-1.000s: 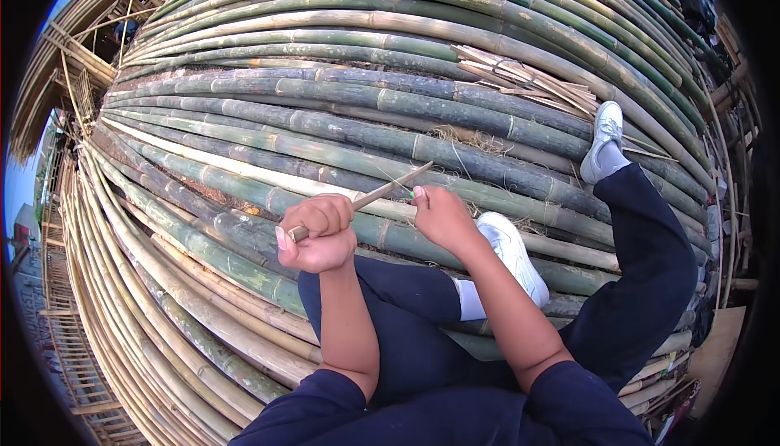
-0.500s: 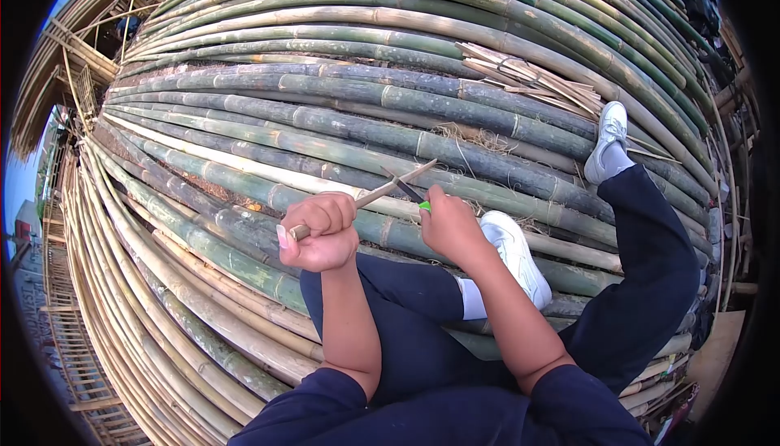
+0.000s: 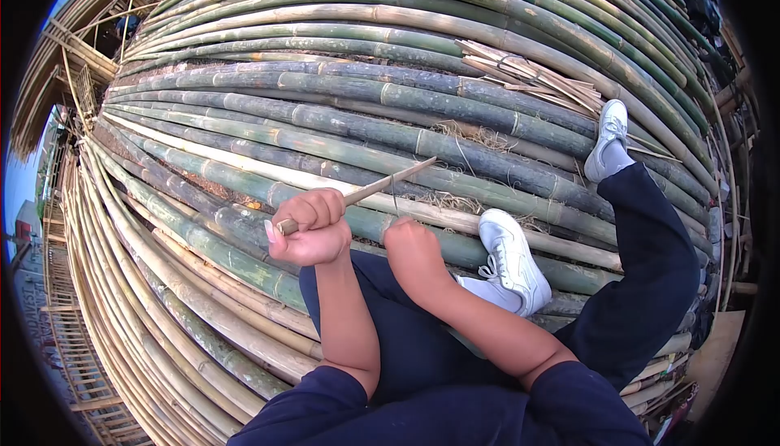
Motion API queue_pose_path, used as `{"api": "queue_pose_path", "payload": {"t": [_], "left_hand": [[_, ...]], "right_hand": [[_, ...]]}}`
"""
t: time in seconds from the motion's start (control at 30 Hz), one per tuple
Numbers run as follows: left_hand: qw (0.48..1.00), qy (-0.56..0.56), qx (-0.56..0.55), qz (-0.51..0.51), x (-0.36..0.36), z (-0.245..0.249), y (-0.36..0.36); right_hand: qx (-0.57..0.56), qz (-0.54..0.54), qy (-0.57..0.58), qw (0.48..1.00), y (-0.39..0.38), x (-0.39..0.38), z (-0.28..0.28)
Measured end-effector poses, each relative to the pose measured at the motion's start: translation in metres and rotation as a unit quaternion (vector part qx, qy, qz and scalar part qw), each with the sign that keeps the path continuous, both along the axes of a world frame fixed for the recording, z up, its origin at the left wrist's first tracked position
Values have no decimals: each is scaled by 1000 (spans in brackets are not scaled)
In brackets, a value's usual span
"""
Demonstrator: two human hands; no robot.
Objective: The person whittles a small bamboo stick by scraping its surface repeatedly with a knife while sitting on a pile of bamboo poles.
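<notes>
A pale bamboo stick is gripped in my left hand, fingers wrapped round it and thumb near its close end. Its far end slants up and to the right over the bamboo poles. My right hand is closed on a knife and held a little lower, to the right of the left hand. Only the thin dark blade shows, nearly edge-on and right at the stick. Its handle is hidden by the hand.
Round poles lie side by side under and around me. A bundle of split bamboo strips rests beyond my feet, with fibrous shavings on the poles nearby. My white shoes rest on the poles. A bamboo structure stands at the far left.
My right hand has moved left and down toward my body and turned, so the knife's green handle is now hidden. My left hand with the stick has shifted slightly left.
</notes>
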State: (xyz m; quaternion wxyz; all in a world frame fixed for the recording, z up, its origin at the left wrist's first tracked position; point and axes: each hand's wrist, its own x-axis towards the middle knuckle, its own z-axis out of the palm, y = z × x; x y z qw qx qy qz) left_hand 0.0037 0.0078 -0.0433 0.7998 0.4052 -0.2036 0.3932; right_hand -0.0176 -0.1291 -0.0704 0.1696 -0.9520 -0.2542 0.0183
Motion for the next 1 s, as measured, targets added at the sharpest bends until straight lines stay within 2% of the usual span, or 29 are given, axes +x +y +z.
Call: {"api": "queue_pose_path", "payload": {"t": [0.03, 0.1, 0.17, 0.2, 0.27, 0.3, 0.37, 0.4, 0.47, 0.6, 0.67, 0.7, 0.77, 0.8, 0.87, 0.9, 1.0], "left_hand": [[999, 16, -32, 18, 0, -4, 10], [997, 28, -64, 33, -1, -9, 22], [995, 41, -79, 42, -2, -10, 25], [996, 38, -75, 40, -2, -10, 23], [997, 37, -66, 34, -2, -7, 17], [997, 41, -54, 30, -2, -5, 13], [998, 28, -50, 22, -1, -2, 4], [999, 25, -31, 13, -1, -1, -1], [999, 40, 9, 1, -4, 6, -12], [999, 25, 37, -15, -4, 8, -24], [999, 11, 38, -23, -4, 6, -26], [999, -6, 38, -29, -3, 6, -27], [999, -3, 36, -28, -2, 6, -27], [999, 1, 36, -26, -3, 6, -26], [999, -2, 33, -27, -2, 5, -25], [999, -1, 30, -27, -2, 5, -25], [999, 9, 31, -27, -4, 7, -24]], "right_hand": [[1, -2, -4, 1000, -8, 8, 3], [89, -43, 120, 988, -33, 32, 10], [198, -74, 213, 954, -55, 61, 33], [338, -78, 301, 888, -63, 73, 32], [562, -46, 419, 711, -77, 88, 42], [584, -27, 418, 695, -83, 92, 47], [587, -48, 335, 735, -83, 95, 49], [587, -46, 332, 737, -83, 94, 49], [578, -127, 217, 776, -78, 86, 59], [580, -139, 221, 772, -77, 82, 61], [624, -149, 240, 729, -75, 80, 60], [624, -148, 238, 730, -74, 80, 61], [685, -136, 214, 683, -73, 80, 64], [685, -135, 211, 684, -73, 79, 67], [715, -142, 201, 654, -74, 80, 73], [715, -141, 197, 656, -74, 80, 73], [666, -134, 107, 726, -74, 85, 58]]}}
